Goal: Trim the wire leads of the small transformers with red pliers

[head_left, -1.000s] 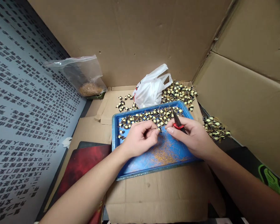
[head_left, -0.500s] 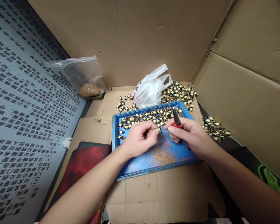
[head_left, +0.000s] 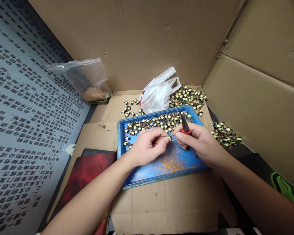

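My left hand [head_left: 149, 145] pinches a small yellow-and-black component [head_left: 170, 138] between thumb and fingertips, above the blue tray [head_left: 137, 180]. Close on its right, my right hand [head_left: 198, 138] is wrapped round red-handled pliers [head_left: 185, 125], whose dark jaws point up and away. The right thumb and index fingertips are beside the thin wires of the component; whether they touch them is too small to tell. Many similar components [head_left: 153, 122] lie in the back of the tray, with loose copper-coloured wire bits [head_left: 172, 163] in front of them.
A white plastic bag [head_left: 158, 94] stands behind the tray, beside a heap of components [head_left: 188, 98]. Another pile [head_left: 225, 134] lies at the right. A clear zip bag [head_left: 94, 93] is at the back left. A red mat [head_left: 88, 176] lies left; cardboard walls enclose the back and right.
The component in my left hand has turned and now shows more at the fingertips. My right hand has shifted slightly left, with the pliers still in it.
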Available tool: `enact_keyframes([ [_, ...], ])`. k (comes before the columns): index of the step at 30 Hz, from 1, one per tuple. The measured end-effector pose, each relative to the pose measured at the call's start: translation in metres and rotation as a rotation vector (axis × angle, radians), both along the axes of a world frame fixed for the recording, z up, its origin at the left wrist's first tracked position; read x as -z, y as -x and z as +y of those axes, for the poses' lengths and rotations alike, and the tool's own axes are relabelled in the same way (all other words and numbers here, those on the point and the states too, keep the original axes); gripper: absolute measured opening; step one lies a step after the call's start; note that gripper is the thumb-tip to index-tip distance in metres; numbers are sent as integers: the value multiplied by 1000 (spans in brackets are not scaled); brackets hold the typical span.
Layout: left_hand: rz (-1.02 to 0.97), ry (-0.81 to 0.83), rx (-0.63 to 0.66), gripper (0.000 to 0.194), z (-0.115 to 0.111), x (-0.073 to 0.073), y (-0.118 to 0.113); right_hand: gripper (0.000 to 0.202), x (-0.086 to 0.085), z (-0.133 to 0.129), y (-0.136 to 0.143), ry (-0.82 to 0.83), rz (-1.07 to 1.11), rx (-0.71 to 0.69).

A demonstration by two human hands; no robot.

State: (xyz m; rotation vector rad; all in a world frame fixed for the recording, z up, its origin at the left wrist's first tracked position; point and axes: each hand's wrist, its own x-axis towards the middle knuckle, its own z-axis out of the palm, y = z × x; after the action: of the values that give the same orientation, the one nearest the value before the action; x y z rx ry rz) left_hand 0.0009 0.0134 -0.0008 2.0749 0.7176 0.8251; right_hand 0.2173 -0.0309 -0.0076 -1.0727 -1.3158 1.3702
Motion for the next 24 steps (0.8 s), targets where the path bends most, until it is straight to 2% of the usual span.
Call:
enact_keyframes([
  [3, 2, -9, 19, 25, -1, -1, -1, 22, 2, 0, -1, 10, 31, 5],
  [7, -6, -8, -21, 26, 0, -1, -1, 21, 2, 1, -6, -2, 44, 7],
  [16, -7, -5, -46, 26, 0, -1, 0, 21, -10, -1, -2, -117, -140, 33],
  [24, -9, 9, -29, 25, 1, -1, -1, 20, -2, 1, -2, -83, -15, -13],
])
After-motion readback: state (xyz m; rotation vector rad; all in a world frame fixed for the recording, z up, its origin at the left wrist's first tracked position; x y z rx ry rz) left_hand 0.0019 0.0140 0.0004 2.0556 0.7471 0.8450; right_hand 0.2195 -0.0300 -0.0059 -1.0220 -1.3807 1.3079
